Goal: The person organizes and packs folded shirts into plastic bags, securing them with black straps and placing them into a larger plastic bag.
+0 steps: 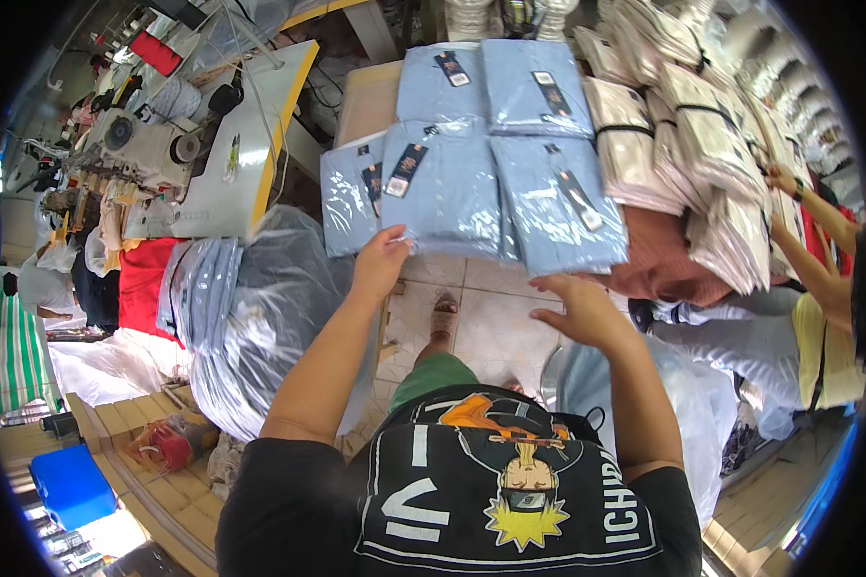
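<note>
Folded light-blue shirts in clear plastic bags, each with a dark hang tag, lie in two rows in front of me. My left hand (383,258) is at the near left corner of the front middle bagged shirt (443,192), fingers stretched along its edge. My right hand (584,310) is held below the near edge of the front right bagged shirt (553,197), thumb spread from the fingers; I cannot tell if the fingertips touch it. Another bagged shirt (342,202) is partly covered at the left.
Strapped bundles of cream packets (698,125) are heaped at the right on brown cloth (659,255); another person's hands (784,183) reach in there. At the left are a sewing machine table (245,125) and a large clear plastic bag of clothes (260,327). Tiled floor (491,303) shows below.
</note>
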Motion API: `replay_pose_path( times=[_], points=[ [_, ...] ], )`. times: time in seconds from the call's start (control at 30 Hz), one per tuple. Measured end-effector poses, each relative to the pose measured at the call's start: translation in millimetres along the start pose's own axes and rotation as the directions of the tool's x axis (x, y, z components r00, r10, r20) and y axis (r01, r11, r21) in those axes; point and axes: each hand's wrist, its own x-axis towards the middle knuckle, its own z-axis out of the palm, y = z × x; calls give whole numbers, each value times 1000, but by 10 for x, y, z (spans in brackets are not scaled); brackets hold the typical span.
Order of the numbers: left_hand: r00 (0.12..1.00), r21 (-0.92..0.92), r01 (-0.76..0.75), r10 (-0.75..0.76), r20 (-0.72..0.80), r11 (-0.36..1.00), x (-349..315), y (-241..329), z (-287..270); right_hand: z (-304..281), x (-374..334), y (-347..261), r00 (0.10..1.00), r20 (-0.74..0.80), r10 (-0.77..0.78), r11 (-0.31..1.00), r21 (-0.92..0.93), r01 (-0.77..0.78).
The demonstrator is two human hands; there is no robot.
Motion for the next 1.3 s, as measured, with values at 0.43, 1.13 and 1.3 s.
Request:
replay_pose_path(
  times=[0.43,1.13,1.3],
  points=[
    [958,-182,284,-284,23,941,1425,-255,-418,916,1864,-252,989,-8,-149,966,-214,144],
    [977,-184,121,-85,194,975,1445,342,-523,-322,1797,-42,582,-659,476,657,707,263],
    [991,540,-49,107,-78,840,1431,-325,-649,-865,1553,-171,293,-735,611,639,677,365]
  ],
)
